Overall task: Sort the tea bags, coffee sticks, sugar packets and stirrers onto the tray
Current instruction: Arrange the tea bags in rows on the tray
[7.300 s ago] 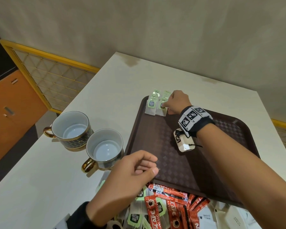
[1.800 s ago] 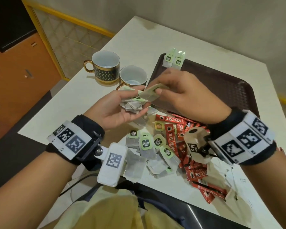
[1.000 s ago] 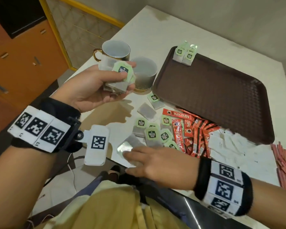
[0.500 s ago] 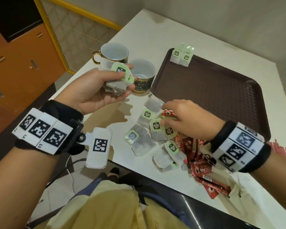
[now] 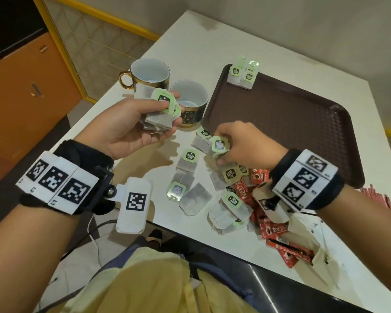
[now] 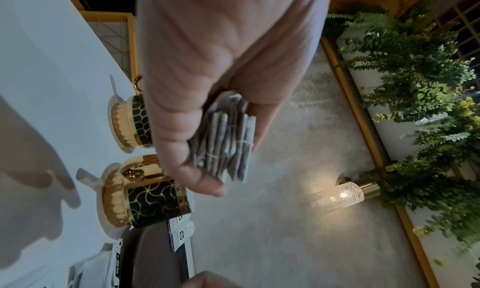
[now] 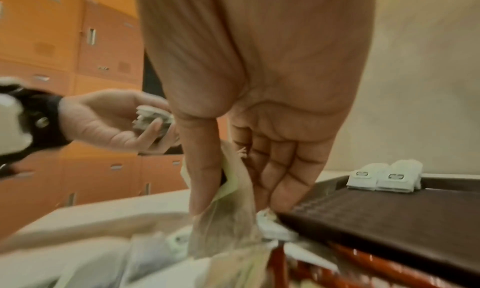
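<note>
My left hand (image 5: 142, 118) is raised above the table's left side and grips a stack of tea bags (image 5: 159, 109), also seen edge-on (image 6: 226, 146). My right hand (image 5: 239, 143) pinches one tea bag (image 5: 219, 145) by its green tag just above the loose pile; the bag hangs below the thumb (image 7: 228, 216). Several tea bags (image 5: 185, 168) lie scattered on the table, with red coffee sticks (image 5: 275, 231) to their right. Two tea bags (image 5: 243, 74) stand at the far left corner of the brown tray (image 5: 291, 123). White sugar packets (image 5: 314, 240) lie near the front right.
Two gold-handled cups, one (image 5: 150, 73) behind the other (image 5: 190, 102), stand left of the tray near my left hand. Red stirrers (image 5: 377, 197) lie at the table's right edge. The table's front edge is close to my body. Orange cabinets stand to the left.
My right hand has lifted a tea bag out of the pile by its tag. My left hand still holds its stack in about the same place.
</note>
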Tool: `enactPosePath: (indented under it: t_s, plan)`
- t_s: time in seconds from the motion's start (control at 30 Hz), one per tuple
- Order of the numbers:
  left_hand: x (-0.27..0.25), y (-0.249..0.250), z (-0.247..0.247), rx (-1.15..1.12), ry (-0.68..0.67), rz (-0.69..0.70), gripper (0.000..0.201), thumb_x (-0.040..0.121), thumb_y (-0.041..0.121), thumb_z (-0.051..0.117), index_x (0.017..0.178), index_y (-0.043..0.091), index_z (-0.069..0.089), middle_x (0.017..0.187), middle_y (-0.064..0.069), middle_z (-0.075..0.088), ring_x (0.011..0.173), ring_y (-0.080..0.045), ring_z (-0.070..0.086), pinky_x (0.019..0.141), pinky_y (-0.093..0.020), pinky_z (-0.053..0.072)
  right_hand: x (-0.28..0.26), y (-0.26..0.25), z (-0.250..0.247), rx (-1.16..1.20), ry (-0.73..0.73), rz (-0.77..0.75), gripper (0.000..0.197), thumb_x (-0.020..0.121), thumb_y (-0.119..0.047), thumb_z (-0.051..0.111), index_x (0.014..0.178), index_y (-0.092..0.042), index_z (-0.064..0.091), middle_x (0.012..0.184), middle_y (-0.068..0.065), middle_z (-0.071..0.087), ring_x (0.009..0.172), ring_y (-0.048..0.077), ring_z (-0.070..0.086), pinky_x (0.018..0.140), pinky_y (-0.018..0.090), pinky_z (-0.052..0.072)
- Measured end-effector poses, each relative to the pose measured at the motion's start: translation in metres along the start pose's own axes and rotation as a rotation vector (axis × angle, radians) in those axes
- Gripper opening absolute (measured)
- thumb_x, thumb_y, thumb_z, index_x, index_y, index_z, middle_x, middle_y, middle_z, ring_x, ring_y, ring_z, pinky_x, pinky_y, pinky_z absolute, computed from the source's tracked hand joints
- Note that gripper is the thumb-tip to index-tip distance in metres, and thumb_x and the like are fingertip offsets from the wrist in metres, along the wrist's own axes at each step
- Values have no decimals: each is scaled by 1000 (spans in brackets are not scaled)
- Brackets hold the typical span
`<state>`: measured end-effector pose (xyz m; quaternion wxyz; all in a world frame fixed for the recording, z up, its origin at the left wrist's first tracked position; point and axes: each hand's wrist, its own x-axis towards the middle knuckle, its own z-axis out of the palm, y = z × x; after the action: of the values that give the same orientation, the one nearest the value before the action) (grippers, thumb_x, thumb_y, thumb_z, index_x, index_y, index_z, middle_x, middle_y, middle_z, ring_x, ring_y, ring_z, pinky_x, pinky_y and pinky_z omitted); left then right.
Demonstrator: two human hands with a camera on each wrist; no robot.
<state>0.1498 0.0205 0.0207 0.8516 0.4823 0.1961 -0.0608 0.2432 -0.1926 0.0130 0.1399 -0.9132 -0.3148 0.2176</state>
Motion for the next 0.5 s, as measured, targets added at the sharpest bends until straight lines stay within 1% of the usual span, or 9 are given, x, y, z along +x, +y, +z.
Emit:
enactPosePath:
  t_s: [0.03, 0.07, 0.13, 0.17, 0.2, 0.27, 0.33, 0.4, 0.5]
  plan:
    - [0, 1, -2, -9, 6, -1, 33, 96, 9, 50, 125, 15, 64, 110, -14, 70, 97, -22, 69, 81, -30, 59, 0, 0, -7, 51, 16, -3, 31, 69, -14, 84, 88, -17, 60, 87, -5, 64, 82, 18, 61, 62, 23, 44]
    - [-1, 1, -4, -17, 8, -3, 33, 96, 9, 50, 125, 15, 64, 110, -14, 70, 97, -21, 69, 80, -30, 59, -1, -2, -12, 113, 18, -17, 32, 68, -15, 85, 89, -15, 61, 87, -4, 66, 82, 20, 63, 64, 26, 47]
    - [-1, 1, -5, -28, 10, -7, 33, 96, 9, 50, 125, 15, 65, 111, -15, 70, 98, -21, 69, 79, -30, 59, 1, -10, -15, 238, -31, -77, 37, 66, -17, 87, 95, -14, 63, 93, 4, 70, 84, 27, 67, 72, 39, 55]
    - [-1, 1, -4, -30, 11, -8, 33, 96, 9, 51, 124, 15, 65, 112, -15, 70, 98, -22, 68, 80, -30, 59, 3, -15, -13, 284, -81, -99, 41, 66, -17, 87, 98, -14, 62, 96, 8, 70, 83, 30, 68, 73, 42, 56]
    - [-2, 2, -4, -31, 11, -9, 32, 96, 9, 51, 124, 15, 65, 113, -15, 70, 98, -22, 68, 81, -30, 59, 7, -21, -8, 304, -140, -101, 44, 67, -18, 87, 102, -14, 61, 97, 10, 70, 80, 30, 68, 71, 41, 56]
    - [-2, 2, -3, -23, 9, -6, 32, 96, 9, 51, 123, 16, 65, 112, -14, 70, 97, -22, 69, 81, -30, 59, 17, -27, 5, 233, -235, -79, 50, 68, -20, 87, 109, -16, 59, 96, 9, 68, 75, 24, 65, 63, 30, 54]
    - [-4, 2, -4, -11, 11, -7, 32, 96, 9, 51, 123, 16, 66, 109, -12, 72, 94, -21, 69, 80, -29, 59, 25, -29, 14, 72, -225, -68, 57, 69, -26, 86, 116, -17, 56, 99, 2, 65, 81, 16, 61, 59, 19, 46]
    - [-5, 2, -8, -14, 14, -8, 31, 96, 9, 50, 121, 17, 66, 102, -10, 73, 91, -19, 70, 79, -29, 59, 29, -28, 17, -7, -166, -72, 64, 71, -32, 84, 125, -17, 53, 102, -3, 60, 86, 14, 56, 59, 16, 40]
    - [-6, 3, -14, -13, 39, -2, 31, 97, 8, 49, 121, 17, 65, 94, -8, 76, 87, -18, 71, 83, -30, 56, 30, -29, 16, -14, -156, -93, 72, 72, -42, 81, 131, -17, 50, 109, -2, 58, 92, 14, 54, 63, 17, 39]
